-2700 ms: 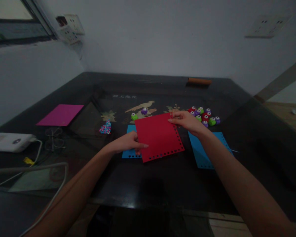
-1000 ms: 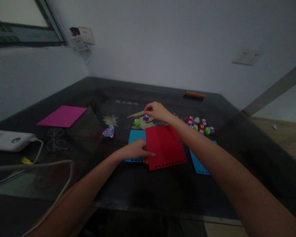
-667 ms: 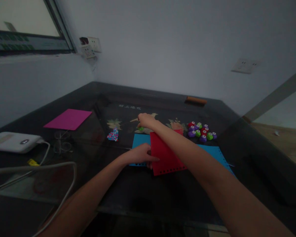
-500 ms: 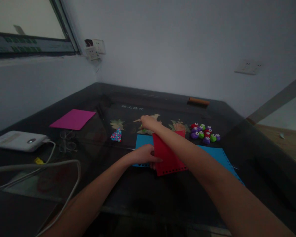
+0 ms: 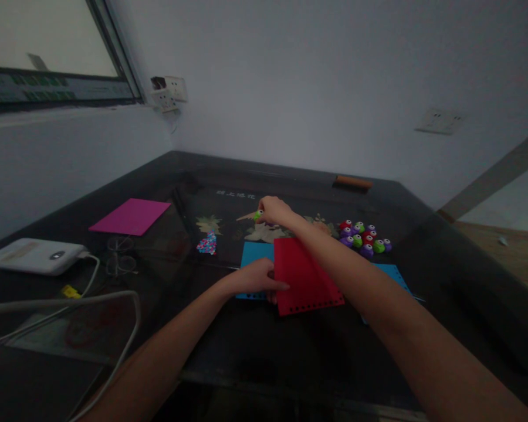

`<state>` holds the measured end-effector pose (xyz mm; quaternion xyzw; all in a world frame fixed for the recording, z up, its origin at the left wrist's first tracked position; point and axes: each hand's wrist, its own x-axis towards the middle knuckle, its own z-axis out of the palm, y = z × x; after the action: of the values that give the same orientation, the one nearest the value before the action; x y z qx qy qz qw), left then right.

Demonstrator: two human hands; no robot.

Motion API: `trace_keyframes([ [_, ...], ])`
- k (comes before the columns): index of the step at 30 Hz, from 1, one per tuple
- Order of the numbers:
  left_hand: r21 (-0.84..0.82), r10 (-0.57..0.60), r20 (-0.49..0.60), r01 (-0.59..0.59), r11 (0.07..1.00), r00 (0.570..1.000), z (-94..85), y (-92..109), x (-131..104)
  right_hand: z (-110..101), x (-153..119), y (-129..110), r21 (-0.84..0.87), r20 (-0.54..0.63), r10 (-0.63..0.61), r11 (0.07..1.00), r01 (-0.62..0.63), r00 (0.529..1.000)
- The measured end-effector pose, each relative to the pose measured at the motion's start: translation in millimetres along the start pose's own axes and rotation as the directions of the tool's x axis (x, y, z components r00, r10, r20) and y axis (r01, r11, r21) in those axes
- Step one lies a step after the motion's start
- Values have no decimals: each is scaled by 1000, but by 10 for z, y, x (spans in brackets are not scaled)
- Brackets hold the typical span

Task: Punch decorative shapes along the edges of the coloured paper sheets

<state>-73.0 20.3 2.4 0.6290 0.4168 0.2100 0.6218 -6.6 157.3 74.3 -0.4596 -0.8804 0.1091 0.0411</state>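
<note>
With thumb and fingers, my left hand [image 5: 259, 275] grips the left edge of a red sheet [image 5: 305, 278] that has a row of punched holes. Blue sheets [image 5: 250, 255] lie beneath and beside it. Farther up, my right hand [image 5: 274, 210] pinches a small green ball with an eye on it [image 5: 259, 215], above the printed flower pattern. My right forearm crosses over the red sheet and hides part of it. To the right sits a cluster of red, green and purple eyed balls [image 5: 365, 237]. A heap of small pink and blue pieces [image 5: 207, 242] is on the left.
A pink sheet [image 5: 131, 217], a white power bank [image 5: 35, 255] with a cable [image 5: 134, 316], and a pair of glasses [image 5: 121, 258] are on the dark table's left side. A brown stick-like object [image 5: 353, 182] lies by the wall.
My right hand has shifted slightly up and right, and the green ball in its fingers shows more clearly. My left hand stays on the red sheet.
</note>
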Motion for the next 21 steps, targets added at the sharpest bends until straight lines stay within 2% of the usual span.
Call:
trace_keyframes([
  [5, 0, -19, -21, 19, 1000, 1000, 8, 40, -22, -357, -296, 275, 110, -153, -109, 986, 127, 982],
  [7, -23, -23, -21, 23, 999, 1000, 13, 55, -30, -478, -516, 407, 268, -274, -136, 940, 212, 952],
  [11, -95, -18, -74, 11, 995, 997, 10, 36, -20, -590, -1111, 660, 550, -353, -16, 805, 221, 936],
  [13, -111, -37, -132, 22, 994, 991, 6, 17, -4, -555, -1429, 772, 702, -312, 84, 692, 170, 946],
  [16, -130, -46, -226, 17, 991, 973, 16, 12, 23, -379, -1837, 920, 839, -198, 204, 541, 58, 959],
  [18, -137, -31, -288, -9, 991, 957, 39, 28, 46, -200, -2028, 997, 902, -95, 224, 431, -12, 970],
  [21, -135, -13, -353, -37, 990, 936, 99, 61, 91, 85, -2182, 1056, 939, 56, 227, 319, -129, 972],
])
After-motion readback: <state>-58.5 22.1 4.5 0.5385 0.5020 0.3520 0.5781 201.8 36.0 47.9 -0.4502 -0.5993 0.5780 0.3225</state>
